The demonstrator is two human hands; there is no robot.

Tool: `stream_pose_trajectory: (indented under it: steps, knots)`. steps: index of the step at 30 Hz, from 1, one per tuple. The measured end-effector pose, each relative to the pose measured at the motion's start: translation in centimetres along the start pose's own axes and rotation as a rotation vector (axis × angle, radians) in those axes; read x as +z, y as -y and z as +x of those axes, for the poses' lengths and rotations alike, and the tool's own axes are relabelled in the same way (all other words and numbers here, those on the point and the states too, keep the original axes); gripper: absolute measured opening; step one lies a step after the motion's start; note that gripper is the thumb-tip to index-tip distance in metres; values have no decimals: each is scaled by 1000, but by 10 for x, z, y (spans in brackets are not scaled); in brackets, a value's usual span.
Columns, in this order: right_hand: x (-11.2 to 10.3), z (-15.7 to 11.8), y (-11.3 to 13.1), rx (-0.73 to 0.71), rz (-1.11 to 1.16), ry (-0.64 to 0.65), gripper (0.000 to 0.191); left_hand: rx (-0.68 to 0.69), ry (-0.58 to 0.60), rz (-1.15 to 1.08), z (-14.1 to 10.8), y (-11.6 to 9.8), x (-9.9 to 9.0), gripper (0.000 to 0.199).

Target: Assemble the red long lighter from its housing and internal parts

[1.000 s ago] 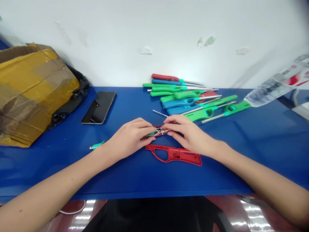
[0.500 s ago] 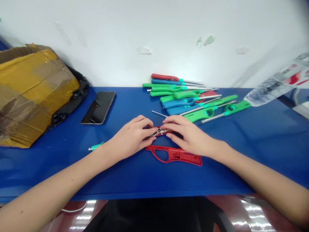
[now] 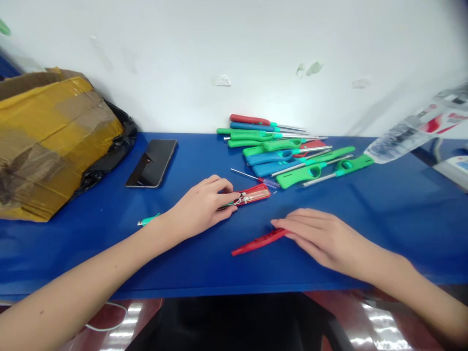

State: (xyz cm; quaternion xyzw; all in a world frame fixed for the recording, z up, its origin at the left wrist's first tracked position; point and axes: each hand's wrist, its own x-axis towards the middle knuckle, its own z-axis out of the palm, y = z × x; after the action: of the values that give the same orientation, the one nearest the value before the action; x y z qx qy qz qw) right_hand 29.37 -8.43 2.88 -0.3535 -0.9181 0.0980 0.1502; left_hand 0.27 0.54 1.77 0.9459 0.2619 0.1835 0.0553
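My left hand (image 3: 208, 204) is closed around one end of an opened red lighter half (image 3: 261, 192), which has a clear fuel tank, thin wires and metal parts lying in it. My fingers hide its left end. My right hand (image 3: 321, 234) pinches the other red lighter shell half (image 3: 259, 242) by its right end, tilted up on its edge just above or against the table. A screwdriver (image 3: 270, 183) with a purple and red handle lies behind the filled half. A small teal lighter part (image 3: 148, 220) rests beside my left forearm.
Several green, blue and red long-necked lighters (image 3: 285, 145) are piled by the wall. A phone (image 3: 151, 163) and a taped cardboard box (image 3: 54, 146) on black plastic stand at the left. At the right a clear bottle (image 3: 405, 131) leans over the blue table (image 3: 197, 273).
My right hand has left the filled half, moved toward me and right, and picked up the empty red shell half, turning it on edge. My left hand stays where it was.
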Motion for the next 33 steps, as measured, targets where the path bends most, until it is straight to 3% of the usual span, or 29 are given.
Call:
stream_pose_trajectory:
  steps: [6, 11, 14, 16, 19, 21, 27, 33]
  knots:
    - [0, 7, -10, 120, 142, 22, 42, 6, -3, 13, -1, 1, 0, 26]
    - [-3, 27, -26, 451, 728, -212, 32, 35, 2, 17, 0, 6, -1, 25]
    - [-11, 45, -33, 474, 919, -283, 37, 62, 20, 26, 1, 10, -3, 26]
    - [-17, 56, -34, 467, 780, -239, 42, 87, 18, 38, 2, 11, -4, 26]
    - [-22, 70, -34, 376, 322, -197, 45, 117, -8, 51, 2, 12, -4, 27]
    - [-20, 77, -34, 313, 155, -172, 55, 112, -18, 58, 1, 12, -3, 26]
    - [2, 92, -28, 150, 169, -136, 35, 63, -3, 68, 0, 11, -3, 27]
    - [20, 91, -31, 43, -150, -108, 44, 69, -6, 80, 0, 10, -3, 28]
